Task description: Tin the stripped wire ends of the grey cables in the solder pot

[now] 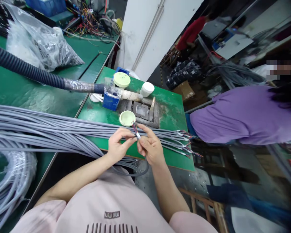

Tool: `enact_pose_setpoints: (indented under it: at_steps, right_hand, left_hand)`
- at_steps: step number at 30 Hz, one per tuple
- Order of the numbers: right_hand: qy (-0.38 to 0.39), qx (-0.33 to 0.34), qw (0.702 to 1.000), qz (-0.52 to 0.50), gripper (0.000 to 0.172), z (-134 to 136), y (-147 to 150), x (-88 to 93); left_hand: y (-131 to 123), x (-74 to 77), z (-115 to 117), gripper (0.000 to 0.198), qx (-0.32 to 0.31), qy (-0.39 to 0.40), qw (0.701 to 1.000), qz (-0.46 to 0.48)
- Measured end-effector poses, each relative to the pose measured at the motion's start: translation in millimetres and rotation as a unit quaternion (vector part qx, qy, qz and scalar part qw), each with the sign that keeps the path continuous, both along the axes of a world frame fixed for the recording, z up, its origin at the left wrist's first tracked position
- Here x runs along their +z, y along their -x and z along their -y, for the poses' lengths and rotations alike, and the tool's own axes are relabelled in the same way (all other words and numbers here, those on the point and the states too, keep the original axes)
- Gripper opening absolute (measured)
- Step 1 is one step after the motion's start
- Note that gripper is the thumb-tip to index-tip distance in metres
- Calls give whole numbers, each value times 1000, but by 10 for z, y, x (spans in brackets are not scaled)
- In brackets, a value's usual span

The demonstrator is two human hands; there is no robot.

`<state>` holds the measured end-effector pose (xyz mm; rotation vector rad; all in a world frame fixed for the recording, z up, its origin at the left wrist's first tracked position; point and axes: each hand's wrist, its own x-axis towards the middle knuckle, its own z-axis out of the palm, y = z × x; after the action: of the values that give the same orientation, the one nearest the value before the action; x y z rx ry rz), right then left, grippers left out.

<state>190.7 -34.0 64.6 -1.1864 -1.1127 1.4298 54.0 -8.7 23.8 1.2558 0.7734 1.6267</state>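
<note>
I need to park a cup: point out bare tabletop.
Bare green table lies between the square fixture, the right edge and the grey cables; the left bench, between ribbed hose and cables. Crowded: around blue box, pale bowl, white tub.

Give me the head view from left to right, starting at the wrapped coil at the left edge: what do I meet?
Clear-wrapped coil of grey cable → left bare hand → white-banded cable end with multicoloured wires → right bare hand → cluster of multicoloured wire ends.

Left grip [120, 145], right grip [151, 147] pinched, close together
</note>
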Motion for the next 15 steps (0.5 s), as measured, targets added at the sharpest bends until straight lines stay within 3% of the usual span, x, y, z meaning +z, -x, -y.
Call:
enact_pose_setpoints:
  at_steps: [3,6,11,15]
  right_hand:
    - [9,-19,1000,-13,60,38,52,-46]
    - [34,14,999,4,60,50,12,-42]
    - [-27,52,989,137,30,-84,-256,111]
    - [-60,99,983,141,25,-216,-291,204]
  left_hand:
    - [-66,-37,36,28,-127,165,975,75]
    - [-48,-44,63,40,-281,205,934,80]
    - [94,74,97,38,-317,156,935,-8]
    - [136,133,139,35,-375,133,916,-57]
